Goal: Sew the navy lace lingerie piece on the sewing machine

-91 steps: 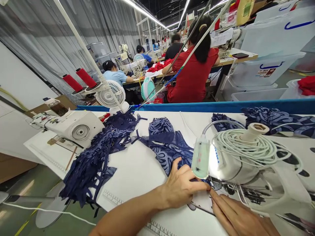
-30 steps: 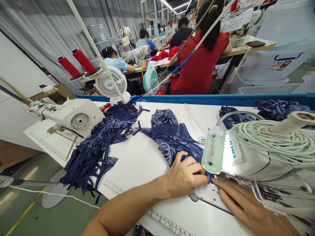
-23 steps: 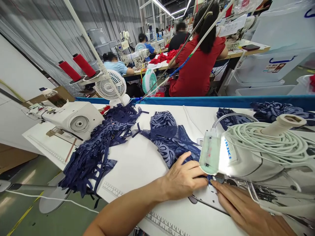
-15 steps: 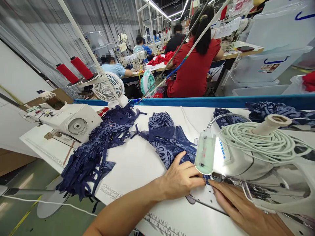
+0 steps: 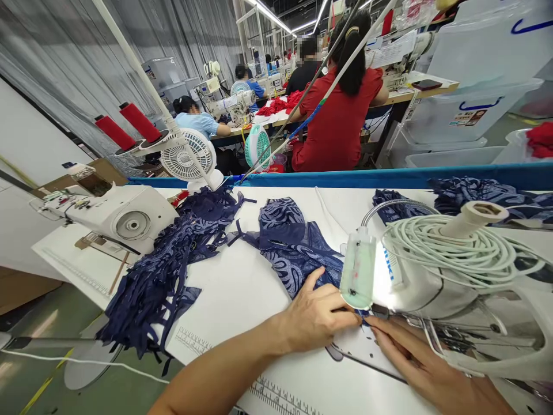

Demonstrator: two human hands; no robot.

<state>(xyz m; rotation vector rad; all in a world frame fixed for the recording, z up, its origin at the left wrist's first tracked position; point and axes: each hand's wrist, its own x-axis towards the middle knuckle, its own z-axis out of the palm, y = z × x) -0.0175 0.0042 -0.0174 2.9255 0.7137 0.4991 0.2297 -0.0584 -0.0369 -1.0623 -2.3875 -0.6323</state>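
A navy lace garment piece (image 5: 283,230) with thin straps stretches over the white table to the head of a sewing machine (image 5: 415,282). My left hand (image 5: 317,311) lies on its near end, thumb and fingers closed on the cloth beside the needle area. From the other side, my right hand (image 5: 410,351) has its fingertips closed on the same small bit of cloth. The needle and presser foot are mostly hidden behind a clear greenish guard (image 5: 358,271) and the machine head. Both hands rest low, close to the metal plate.
A heap of navy lace pieces (image 5: 173,259) hangs over the table's left edge. Beyond it stand a second sewing machine (image 5: 125,216), red thread cones (image 5: 140,122) and a white fan (image 5: 189,154). More navy lace (image 5: 479,196) lies behind the coiled pale tube (image 5: 444,245). Co-workers (image 5: 332,115) sit ahead.
The view has shifted slightly. Both hands stay at nearly the same spot on the cloth, and the garment piece shows almost no movement.
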